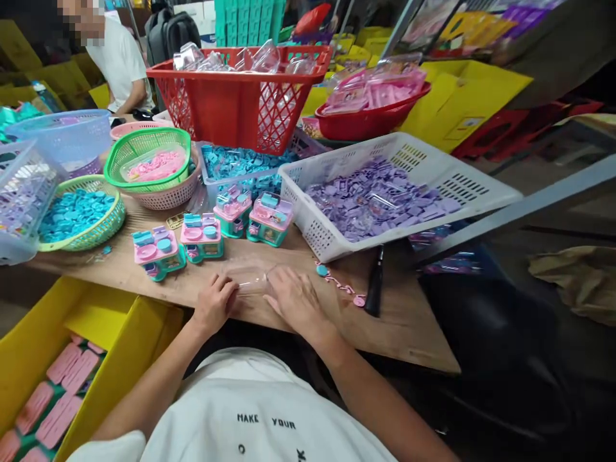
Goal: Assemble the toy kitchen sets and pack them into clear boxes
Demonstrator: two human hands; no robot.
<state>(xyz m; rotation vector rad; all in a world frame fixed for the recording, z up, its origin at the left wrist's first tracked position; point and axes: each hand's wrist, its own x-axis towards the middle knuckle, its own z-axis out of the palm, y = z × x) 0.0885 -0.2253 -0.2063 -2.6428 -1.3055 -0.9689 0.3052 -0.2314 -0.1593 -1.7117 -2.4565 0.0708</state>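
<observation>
A clear plastic shell (pixel 250 280) lies on the wooden table between my hands. My left hand (pixel 215 301) grips its left end, fingers curled round the edge. My right hand (pixel 294 296) is closed over the right end, with the fingertips on the plastic. Just beyond stand several small pink and teal toy kitchen sets (pixel 202 239) topped with blue and pink parts. To the right of my right hand lie small pink pieces in a row (pixel 341 283), a blue disc (pixel 322 271) and a black-handled tool (pixel 374 289).
A white basket of purple parts (pixel 332 247) stands right; a red basket of clear shells (pixel 216 109) rises behind. Green baskets (pixel 113 221) hold blue and pink parts at left. A yellow box (pixel 125 327) sits below the table's left edge. A person (pixel 122 70) sits across.
</observation>
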